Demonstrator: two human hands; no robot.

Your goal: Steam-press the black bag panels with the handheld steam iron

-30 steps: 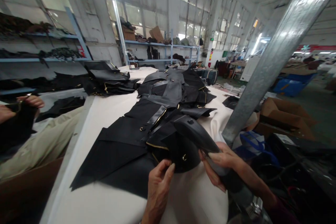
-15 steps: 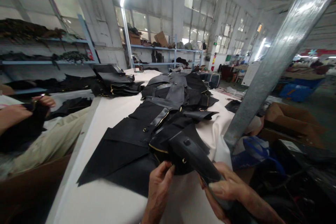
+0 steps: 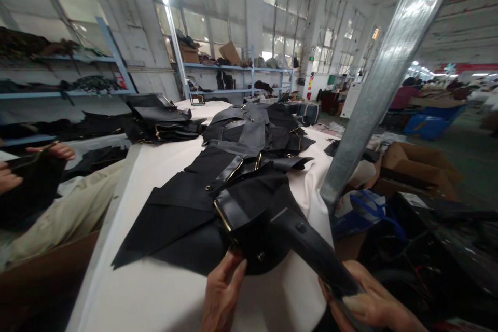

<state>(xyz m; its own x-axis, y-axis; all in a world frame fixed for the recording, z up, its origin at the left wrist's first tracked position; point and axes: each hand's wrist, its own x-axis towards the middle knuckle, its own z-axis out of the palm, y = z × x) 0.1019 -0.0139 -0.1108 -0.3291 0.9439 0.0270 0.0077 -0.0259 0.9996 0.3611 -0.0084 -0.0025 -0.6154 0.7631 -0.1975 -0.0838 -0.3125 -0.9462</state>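
The right hand grips the leather strap firmly, while the left hand (fingers spread, open) braces the black garment.

The bottom edge cuts off the left hand at the wrist and the right hand along the forearm, and the right hand covers the end of the black strap. The left edge cuts off a co-worker's hands. The distant people at the far right are too small and blurred to make out.
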